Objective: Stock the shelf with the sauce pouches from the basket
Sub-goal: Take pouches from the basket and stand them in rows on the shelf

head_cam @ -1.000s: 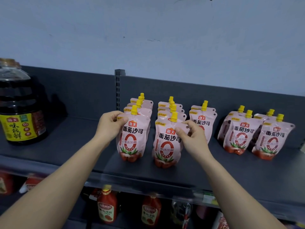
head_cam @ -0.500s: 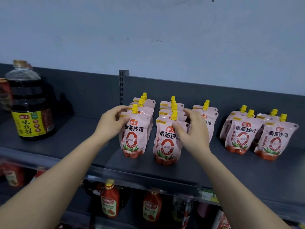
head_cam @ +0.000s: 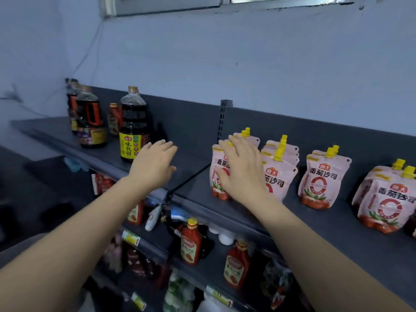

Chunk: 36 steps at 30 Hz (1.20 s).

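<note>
Pink sauce pouches with yellow caps stand in rows on the dark grey top shelf. The leftmost row is partly covered by my right hand, which hovers in front of it with fingers spread and holds nothing. A second row, a third row and a group at the far right stand farther along. My left hand is open over the bare shelf left of the pouches, fingers apart. No basket is in view.
Large dark soy sauce bottles and jars stand at the shelf's left end. A slotted upright post rises behind the pouches. Red ketchup bottles and other goods fill the lower shelves.
Both hands have let go of the front pouches and spread open. The left hand has moved left, away from the pouches. The view has swung left and tilted.
</note>
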### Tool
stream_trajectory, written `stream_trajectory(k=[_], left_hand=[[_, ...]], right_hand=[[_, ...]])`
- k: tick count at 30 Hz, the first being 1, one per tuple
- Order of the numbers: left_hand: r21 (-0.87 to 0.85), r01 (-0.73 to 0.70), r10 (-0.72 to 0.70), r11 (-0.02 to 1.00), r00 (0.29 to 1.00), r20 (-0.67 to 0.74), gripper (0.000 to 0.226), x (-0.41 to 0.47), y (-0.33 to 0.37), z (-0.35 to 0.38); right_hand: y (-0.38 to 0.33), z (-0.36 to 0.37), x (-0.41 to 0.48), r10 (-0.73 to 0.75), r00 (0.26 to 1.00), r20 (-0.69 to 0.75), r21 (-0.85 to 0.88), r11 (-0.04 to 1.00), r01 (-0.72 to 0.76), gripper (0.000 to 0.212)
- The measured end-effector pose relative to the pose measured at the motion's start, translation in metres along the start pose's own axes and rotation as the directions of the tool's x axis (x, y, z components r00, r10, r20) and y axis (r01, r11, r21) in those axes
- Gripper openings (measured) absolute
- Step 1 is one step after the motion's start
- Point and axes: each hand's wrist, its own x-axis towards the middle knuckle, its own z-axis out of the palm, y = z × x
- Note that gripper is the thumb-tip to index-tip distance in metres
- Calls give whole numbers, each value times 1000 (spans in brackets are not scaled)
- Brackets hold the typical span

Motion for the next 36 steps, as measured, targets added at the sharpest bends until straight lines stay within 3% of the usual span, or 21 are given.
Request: stream_trajectory(k=[4,6,10,23,29,36], left_hand=[[150,157,-171,976,982,81,64,-64,-32,-12],[166,146,-155,975,987,45,61,-74,-42,-8],[299,231,-275,926,955,111,60,-133,-67,-20],[460,460,-607,760,755,249,49,-280,-185,-17],[478,507,-672,717,684,283,45,-313,-248,14],[462,523,-690,717,626,363,32,-335,-309,63]], right_hand=[[-44,10,-9,-85,954,288,33,996,78,69],[-49,20,-10,-71,928,366,20,997,68,71],[-93,34,-18,-182,856,483,165,980,115,72],[-253,101,-36,-456,714,531,379,882,281,55],[-319,160,-33,-497,642,584,409,863,296,43],[-367,235,-33,-487,554,675,411,872,266,54]])
